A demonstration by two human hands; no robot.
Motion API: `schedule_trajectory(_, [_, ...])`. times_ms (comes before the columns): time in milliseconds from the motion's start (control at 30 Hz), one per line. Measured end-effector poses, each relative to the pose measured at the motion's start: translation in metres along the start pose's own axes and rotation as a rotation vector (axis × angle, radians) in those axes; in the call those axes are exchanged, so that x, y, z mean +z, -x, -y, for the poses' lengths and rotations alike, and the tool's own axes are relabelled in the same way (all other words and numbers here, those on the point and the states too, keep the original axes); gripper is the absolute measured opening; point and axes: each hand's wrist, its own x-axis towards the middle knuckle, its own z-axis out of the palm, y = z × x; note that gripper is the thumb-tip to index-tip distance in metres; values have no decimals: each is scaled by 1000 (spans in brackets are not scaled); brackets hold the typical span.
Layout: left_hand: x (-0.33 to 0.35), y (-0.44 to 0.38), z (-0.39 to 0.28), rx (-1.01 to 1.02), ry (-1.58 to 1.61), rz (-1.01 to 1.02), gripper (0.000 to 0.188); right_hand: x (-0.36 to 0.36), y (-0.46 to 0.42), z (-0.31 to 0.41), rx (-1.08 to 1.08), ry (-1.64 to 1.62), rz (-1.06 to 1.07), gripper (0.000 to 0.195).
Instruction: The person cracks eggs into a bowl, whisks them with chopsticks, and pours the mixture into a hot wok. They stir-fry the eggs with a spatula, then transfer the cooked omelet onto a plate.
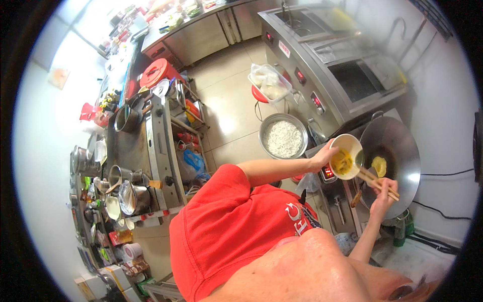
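My left hand (pixel 323 157) holds a white bowl (pixel 346 138) by its near side, tilted toward the wok. Yellow beaten egg (pixel 341 162) lies inside the bowl. Wooden chopsticks (pixel 371 179) are gripped in my right hand (pixel 384 196), their tips at the bowl's lower right rim. Beneath and beyond both hands is a large metal wok (pixel 405 158), with a pale yellow piece of egg (pixel 379 166) on its inner surface. A brown wooden handle end (pixel 355 199) shows at the wok's near edge; what it belongs to is partly hidden.
A metal basin of white noodle-like food (pixel 283 139) stands left of the wok, beside a plastic tub of bagged food (pixel 269 85). Stainless steel cooker units (pixel 313 75) run along the wall. Across the aisle are a flat griddle (pixel 130 147) with pots and a red lidded bucket (pixel 154 73).
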Motion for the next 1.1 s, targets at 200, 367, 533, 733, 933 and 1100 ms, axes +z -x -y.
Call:
schedule_trajectory(200, [4, 2, -3, 35, 40, 21, 44, -10, 2, -6, 63, -44, 33, 12])
schedule_trajectory(367, [21, -1, -29, 82, -453, -64, 44, -21, -3, -14, 82, -45, -159, 9])
schedule_trajectory(533, [-17, -10, 6, 66, -128, -59, 48, -5, -1, -5, 29, -15, -24, 11])
schedule_trajectory(733, [12, 2, -11, -176, -62, 52, 39, -18, 17, -11, 25, -42, -67, 12])
schedule_trajectory(933, [15, -3, -3, -133, -55, 71, 43, -19, 27, -5, 106, 5, -85, 13])
schedule_trajectory(1100, [24, 10, -3, -182, -128, 28, 45, -23, 43, -4, -60, -10, -212, 12])
